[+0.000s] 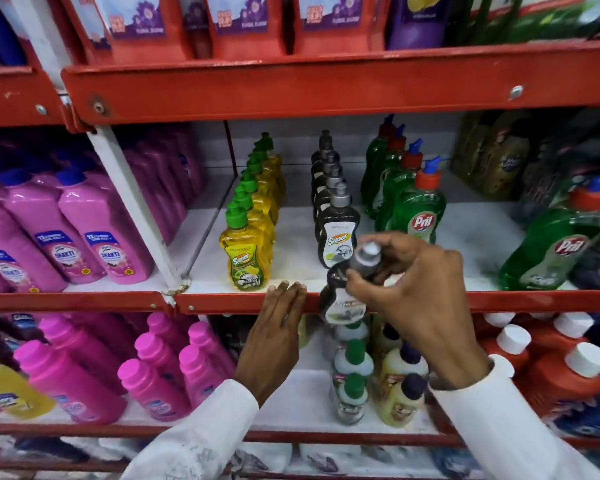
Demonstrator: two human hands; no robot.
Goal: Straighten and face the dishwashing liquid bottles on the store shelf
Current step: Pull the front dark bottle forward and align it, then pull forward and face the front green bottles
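Note:
On the middle shelf (430, 301) stand three files of dishwashing bottles: yellow Super bottles with green caps (245, 263), dark Super bottles with grey caps (338, 233), and green Pril bottles with red caps (421, 209). My right hand (413, 289) grips one dark grey-capped bottle (343, 301) by its neck, in front of the shelf's red lip and below the dark file. My left hand (278, 327) lies flat with fingers together, its fingertips on the red lip just right of the front yellow bottle. It holds nothing.
A larger Pril bottle (551, 251) leans at the right. Pink Shakti bottles (97, 233) fill the left bay. Small green-capped and purple-capped bottles (354, 372) crowd the lower shelf under my hands. Red pouches (250, 26) hang on the top shelf.

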